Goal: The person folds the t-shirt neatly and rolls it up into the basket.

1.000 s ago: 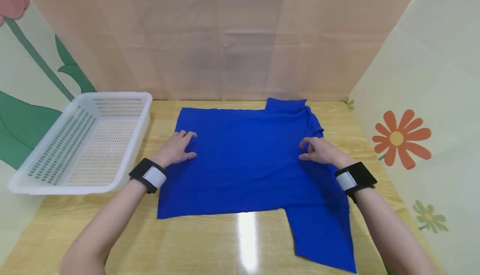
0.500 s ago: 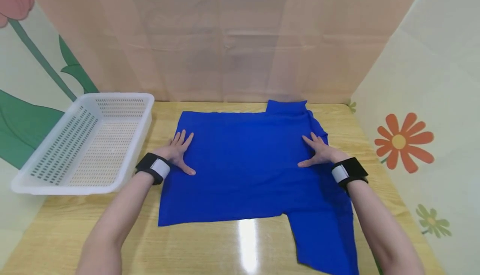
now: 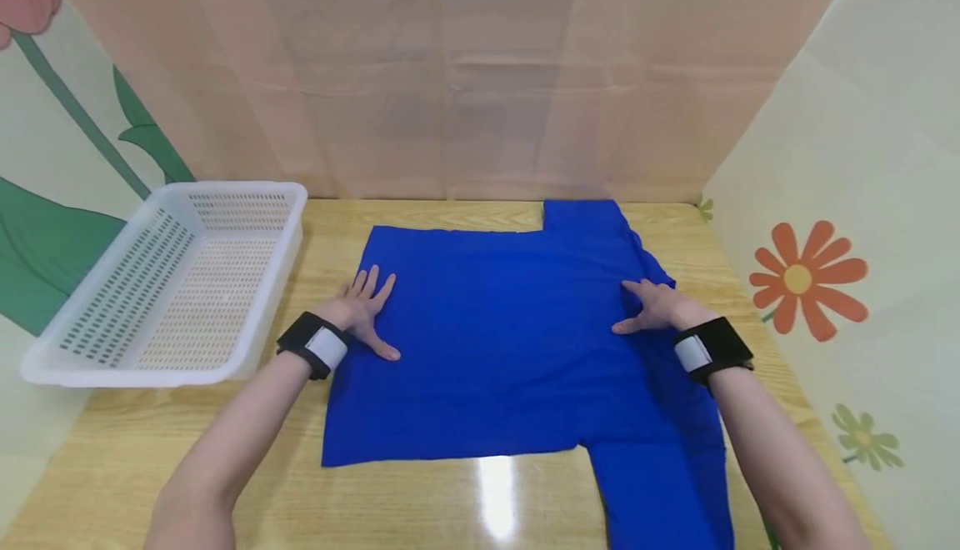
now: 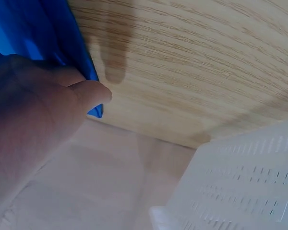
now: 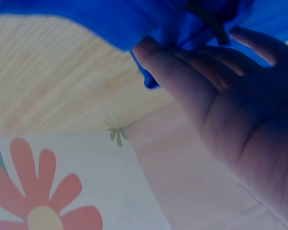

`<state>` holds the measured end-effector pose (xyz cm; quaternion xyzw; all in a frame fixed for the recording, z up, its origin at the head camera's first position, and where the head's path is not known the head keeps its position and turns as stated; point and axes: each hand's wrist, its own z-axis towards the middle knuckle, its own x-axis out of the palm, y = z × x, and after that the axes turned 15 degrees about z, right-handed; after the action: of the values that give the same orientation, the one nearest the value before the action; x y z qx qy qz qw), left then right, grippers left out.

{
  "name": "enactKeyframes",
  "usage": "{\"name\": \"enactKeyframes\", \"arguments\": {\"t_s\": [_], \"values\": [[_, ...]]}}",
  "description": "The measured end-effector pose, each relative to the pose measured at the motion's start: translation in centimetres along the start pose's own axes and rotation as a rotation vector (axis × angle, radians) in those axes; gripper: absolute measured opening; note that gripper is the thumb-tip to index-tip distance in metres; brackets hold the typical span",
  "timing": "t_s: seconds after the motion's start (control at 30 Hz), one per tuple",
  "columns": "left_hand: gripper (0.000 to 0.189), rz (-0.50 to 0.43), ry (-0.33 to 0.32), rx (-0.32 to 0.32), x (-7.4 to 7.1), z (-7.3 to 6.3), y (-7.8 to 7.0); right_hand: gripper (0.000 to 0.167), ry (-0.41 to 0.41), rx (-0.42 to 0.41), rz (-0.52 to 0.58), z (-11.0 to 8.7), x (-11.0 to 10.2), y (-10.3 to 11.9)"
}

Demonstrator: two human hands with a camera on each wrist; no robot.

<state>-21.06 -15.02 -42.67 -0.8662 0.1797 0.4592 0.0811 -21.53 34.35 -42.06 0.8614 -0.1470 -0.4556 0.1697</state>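
A blue T-shirt lies spread on the wooden table, its hem edge to the left and its sleeves pointing to the far and near sides. My left hand rests on the shirt near the hem, fingers and thumb spread. At the right end, my right hand touches the shirt near the collar, its fingers extended. In the right wrist view, the fingers lie against the bunched blue cloth. The left wrist view has part of the left hand over the shirt's edge. Cloth beneath both palms is hidden.
A white perforated plastic basket stands on the table to the left, close to my left forearm. A pinkish cloth backdrop rises behind the table. Along the right runs a pale wall covering with a red flower.
My fingers, bent a second ago, have straightened and spread on the cloth. The shirt and both hands have shifted slightly right. The far sleeve has flattened out, and the near sleeve extends farther down.
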Motion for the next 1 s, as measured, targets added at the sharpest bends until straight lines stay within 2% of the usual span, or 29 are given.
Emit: {"name": "enactKeyframes", "arguments": {"t_s": [0.2,0.4,0.47,0.57,0.63,0.7,0.8,0.9,1.0], "values": [[0.153,-0.010,-0.004,0.004,0.3,0.3,0.2,0.081,-0.126,-0.036,-0.011,0.2,-0.6,-0.4],[0.146,-0.024,0.000,0.025,0.0,-0.3,0.2,0.076,-0.206,-0.083,-0.081,0.4,-0.1,-0.7],[0.139,-0.048,-0.039,0.036,0.0,-0.3,0.3,0.074,-0.236,-0.119,-0.129,0.4,0.2,-0.5],[0.124,-0.076,-0.160,0.051,-0.4,0.1,0.7,0.068,-0.285,-0.176,-0.154,0.6,0.8,0.1],[0.115,-0.087,-0.240,0.059,-0.7,0.4,1.0,0.065,-0.306,-0.214,-0.133,0.9,1.0,0.7],[0.113,-0.097,-0.270,0.080,-1.1,0.9,1.3,0.065,-0.288,-0.250,-0.078,1.4,1.1,1.3],[0.119,-0.151,-0.210,0.161,-1.4,1.4,1.6,0.074,-0.207,-0.262,-0.011,2.0,1.2,1.8],[0.129,-0.220,-0.102,0.239,-1.3,1.8,1.5,0.087,-0.120,-0.209,0.045,2.4,1.1,1.7],[0.132,-0.273,-0.053,0.243,-1.0,2.2,1.3,0.097,-0.081,-0.155,0.091,2.6,0.9,1.2]]}}
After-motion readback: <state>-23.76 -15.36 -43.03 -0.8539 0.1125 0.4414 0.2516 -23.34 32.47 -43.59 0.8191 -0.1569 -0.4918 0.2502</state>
